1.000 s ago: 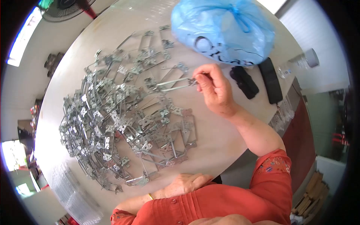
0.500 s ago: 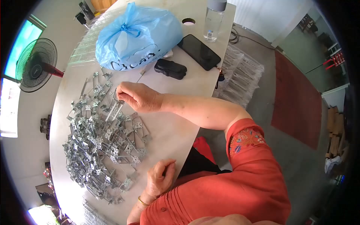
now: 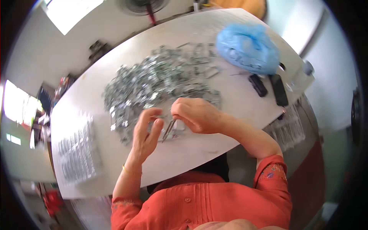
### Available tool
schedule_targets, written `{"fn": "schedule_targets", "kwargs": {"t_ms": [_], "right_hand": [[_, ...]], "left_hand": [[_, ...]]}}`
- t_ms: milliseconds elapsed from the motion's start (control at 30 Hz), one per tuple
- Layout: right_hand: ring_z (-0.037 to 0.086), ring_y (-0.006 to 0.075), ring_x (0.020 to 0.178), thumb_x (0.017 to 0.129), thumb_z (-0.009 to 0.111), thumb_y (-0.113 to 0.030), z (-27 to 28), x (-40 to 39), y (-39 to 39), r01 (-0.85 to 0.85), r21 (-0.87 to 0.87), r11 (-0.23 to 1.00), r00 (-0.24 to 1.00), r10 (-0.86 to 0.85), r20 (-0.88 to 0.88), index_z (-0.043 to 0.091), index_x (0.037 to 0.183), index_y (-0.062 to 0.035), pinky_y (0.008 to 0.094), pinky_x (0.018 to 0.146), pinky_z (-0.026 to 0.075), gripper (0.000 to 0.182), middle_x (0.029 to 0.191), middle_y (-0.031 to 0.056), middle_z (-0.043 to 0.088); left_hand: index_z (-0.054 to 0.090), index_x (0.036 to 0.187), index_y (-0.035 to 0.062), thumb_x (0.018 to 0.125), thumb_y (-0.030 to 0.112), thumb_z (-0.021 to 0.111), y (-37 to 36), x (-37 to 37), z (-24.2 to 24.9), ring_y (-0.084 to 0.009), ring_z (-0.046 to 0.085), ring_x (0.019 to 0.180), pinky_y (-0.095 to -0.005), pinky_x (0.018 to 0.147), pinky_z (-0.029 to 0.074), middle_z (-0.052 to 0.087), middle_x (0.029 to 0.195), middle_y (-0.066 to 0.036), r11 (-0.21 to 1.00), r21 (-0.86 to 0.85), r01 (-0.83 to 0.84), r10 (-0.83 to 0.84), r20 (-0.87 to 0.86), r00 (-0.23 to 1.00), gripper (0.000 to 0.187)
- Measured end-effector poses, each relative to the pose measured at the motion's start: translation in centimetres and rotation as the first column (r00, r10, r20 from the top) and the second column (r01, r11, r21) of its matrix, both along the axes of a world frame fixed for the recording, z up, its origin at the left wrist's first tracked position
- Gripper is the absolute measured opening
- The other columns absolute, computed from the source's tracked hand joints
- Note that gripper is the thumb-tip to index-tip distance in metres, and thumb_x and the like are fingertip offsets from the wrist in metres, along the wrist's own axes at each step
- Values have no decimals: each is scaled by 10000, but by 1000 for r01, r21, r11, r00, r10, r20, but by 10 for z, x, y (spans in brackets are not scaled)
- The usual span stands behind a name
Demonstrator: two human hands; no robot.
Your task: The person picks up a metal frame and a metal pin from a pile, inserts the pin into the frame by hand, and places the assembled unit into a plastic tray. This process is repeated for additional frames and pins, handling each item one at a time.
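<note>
My right hand point(image 3: 197, 115) is closed on a thin metal bracket point(image 3: 168, 130), which slants down from the fingertips above the table. Just left of it is my left hand point(image 3: 145, 134), a yellow bangle at its wrist. Its thumb and fingers are curved but apart, with nothing visible between them. Behind both hands spreads a large heap of silvery metal brackets point(image 3: 149, 78), small plates joined by slim bars. Motion blur softens the picture, so fine detail on the held piece is lost.
To the left on the white table point(image 3: 115, 163) lies a clear ribbed plastic tray point(image 3: 78, 153). Toward the right are a tied blue plastic bag point(image 3: 249, 50), a black case point(image 3: 258, 85), a phone point(image 3: 278, 90) and a clear bottle point(image 3: 301, 78). A fan point(image 3: 143, 5) stands beyond the table.
The view has swung left. My right hand has come back from the heap's far end with the bracket, toward my body. My left hand has lifted from the table edge and opened beside it.
</note>
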State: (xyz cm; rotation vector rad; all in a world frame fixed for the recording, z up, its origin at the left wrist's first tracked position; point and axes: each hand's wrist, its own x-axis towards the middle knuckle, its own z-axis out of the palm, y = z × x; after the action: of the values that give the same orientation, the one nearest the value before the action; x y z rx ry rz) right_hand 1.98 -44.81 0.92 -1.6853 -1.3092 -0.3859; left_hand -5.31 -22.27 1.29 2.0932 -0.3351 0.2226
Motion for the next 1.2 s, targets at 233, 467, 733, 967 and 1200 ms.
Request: {"fn": "schedule_targets", "kwargs": {"t_ms": [233, 467, 733, 967, 1200], "right_hand": [[652, 361, 816, 922, 671, -30, 6, 0, 74, -82, -137, 987, 986, 60, -158, 564, 1010, -43, 424, 656, 520, 139, 933, 129, 619], [663, 172, 729, 937, 683, 9, 28, 11, 120, 72, 97, 993, 918, -28, -396, 664, 1035, -21, 292, 659, 541, 104, 920, 89, 661], [721, 188, 839, 887, 719, 61, 20, 4, 142, 59, 69, 996, 981, -45, -190, 668, 1028, -5, 298, 719, 581, 164, 964, 106, 716], [739, 279, 880, 850, 732, 70, 16, 6, 143, 74, 54, 996, 997, -73, -31, 656, 982, -24, 336, 729, 598, 179, 964, 124, 725], [737, 282, 859, 848, 737, 57, 15, 5, 143, 29, 43, 999, 999, -28, -24, 650, 994, -34, 339, 697, 593, 193, 960, 140, 726]], "left_hand": [[566, 1273, 32, 1101, 427, 421, 45, -17, -19, -121, 590, 739, -264, 687, 468, 647, 923, -47, 815, -579, 20, -282, -367, 887, 454], [592, 1272, 1, 1116, 456, 307, 84, -10, -38, -123, 453, 493, -263, 462, 343, 535, 696, -77, 393, -891, -226, -343, -370, 863, 559], [562, 1277, -12, 1105, 503, 289, 88, -8, -44, -177, 589, 547, -315, 483, 524, 597, 846, -117, 196, -971, -138, -460, -215, 861, 607], [520, 1298, 0, 1099, 494, 331, 88, -8, -48, -202, 629, 582, -318, 518, 585, 601, 880, -139, 177, -981, -74, -481, -152, 863, 564], [506, 1316, 5, 1100, 479, 344, 88, -9, -52, -209, 659, 606, -317, 552, 600, 621, 909, -146, 181, -982, -58, -475, -138, 869, 546]]}}
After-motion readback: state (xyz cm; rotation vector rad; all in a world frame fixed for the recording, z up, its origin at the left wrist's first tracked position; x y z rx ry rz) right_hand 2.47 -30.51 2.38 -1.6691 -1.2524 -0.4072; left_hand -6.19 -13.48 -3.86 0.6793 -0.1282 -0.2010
